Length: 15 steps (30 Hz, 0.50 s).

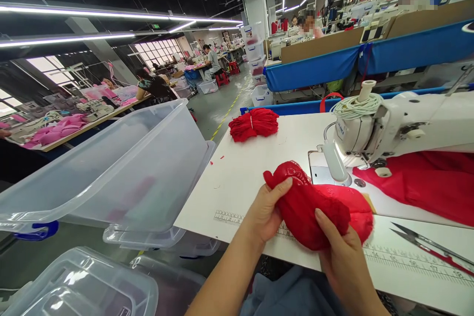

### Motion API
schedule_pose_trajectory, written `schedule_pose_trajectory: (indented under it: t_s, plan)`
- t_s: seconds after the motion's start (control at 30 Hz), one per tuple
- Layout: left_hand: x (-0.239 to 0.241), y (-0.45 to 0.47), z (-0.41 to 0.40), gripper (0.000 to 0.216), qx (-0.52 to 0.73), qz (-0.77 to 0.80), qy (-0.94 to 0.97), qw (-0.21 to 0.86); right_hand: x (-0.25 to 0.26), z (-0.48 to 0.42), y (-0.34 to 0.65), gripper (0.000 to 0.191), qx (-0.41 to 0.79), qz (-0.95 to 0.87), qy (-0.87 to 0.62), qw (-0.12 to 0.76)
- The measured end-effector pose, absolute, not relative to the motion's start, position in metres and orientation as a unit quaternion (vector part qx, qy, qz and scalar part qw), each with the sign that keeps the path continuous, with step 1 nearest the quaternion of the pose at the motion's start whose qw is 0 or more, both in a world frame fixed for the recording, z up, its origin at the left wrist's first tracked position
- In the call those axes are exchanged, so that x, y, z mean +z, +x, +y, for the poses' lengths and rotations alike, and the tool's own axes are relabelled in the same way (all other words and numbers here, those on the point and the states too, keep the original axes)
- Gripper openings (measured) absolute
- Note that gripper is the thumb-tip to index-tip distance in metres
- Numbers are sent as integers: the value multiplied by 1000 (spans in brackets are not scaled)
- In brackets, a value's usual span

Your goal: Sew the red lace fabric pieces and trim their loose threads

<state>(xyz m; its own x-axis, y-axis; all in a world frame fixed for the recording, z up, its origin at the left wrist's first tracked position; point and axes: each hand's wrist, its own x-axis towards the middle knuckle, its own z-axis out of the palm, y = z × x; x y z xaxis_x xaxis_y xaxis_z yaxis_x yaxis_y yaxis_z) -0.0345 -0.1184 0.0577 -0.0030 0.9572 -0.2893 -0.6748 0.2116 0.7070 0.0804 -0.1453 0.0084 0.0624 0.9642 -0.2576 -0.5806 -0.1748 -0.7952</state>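
Note:
Between my two hands, over the front edge of the white sewing table (200, 192), is a bunched red fabric piece (307, 217) with a lacy edge at its top. My left hand (268, 210) grips its left side, thumb on top. My right hand (338, 242) pinches its lower right side. Smooth red fabric (361, 212) lies just behind it on the table. The white sewing machine (370, 128) stands behind my right hand, with more red cloth (437, 177) under its arm. A tied red bundle (255, 124) rests at the far left of the table.
Metal thread snips (429, 247) lie at the right by the printed ruler (407, 259). A large clear plastic bin (166, 158) stands against the table's left side, with a lidded clear box (81, 281) below. Other people sit at machines farther back.

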Motion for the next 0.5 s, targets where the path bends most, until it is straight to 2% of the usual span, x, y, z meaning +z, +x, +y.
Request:
schedule_pose_trajectory:
  t_s: [0.1, 0.2, 0.37, 0.5]
  plan:
    - [56, -45, -111, 19, 618, 367, 130, 683, 1, -148, 83, 20, 623, -253, -413, 614]
    - [55, -48, -107, 7, 633, 383, 67, 670, 2, -150, 84, 23, 618, -281, -413, 607]
    - [60, -46, -99, 14, 647, 392, -17, 653, 0, -161, 84, 33, 645, -269, -412, 585]
    - [59, -52, -87, 15, 648, 429, -93, 622, -23, -184, 84, 30, 615, -321, -431, 577]
